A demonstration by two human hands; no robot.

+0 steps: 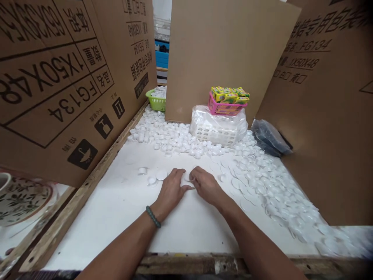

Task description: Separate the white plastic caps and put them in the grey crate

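Observation:
Above the white tabletop, my left hand (pixel 172 186) and my right hand (pixel 206 184) meet around a small white round plastic piece (pixel 187 178). My right fingers are bent and pinch its right side. On its left, my left thumb and forefinger curve around it; the exact contact is partly hidden. A bead bracelet (pixel 153 216) circles my left wrist. Just left of my hands lie a flat white disc (pixel 161 175) and small white ring-shaped caps (pixel 152 180), (pixel 142 171). Several thin white discs (pixel 236 183) are scattered to the right of my right hand.
White plastic pieces (pixel 175 136) pile along the back, more (pixel 285 198) down the right. A pink basket (pixel 227 109) of yellow boxes tops a wrapped white pack (pixel 215 130). A green basket (pixel 157 103) stands behind. Cardboard (pixel 116 58) walls the sides; wooden rails (pixel 87 190) edge the table.

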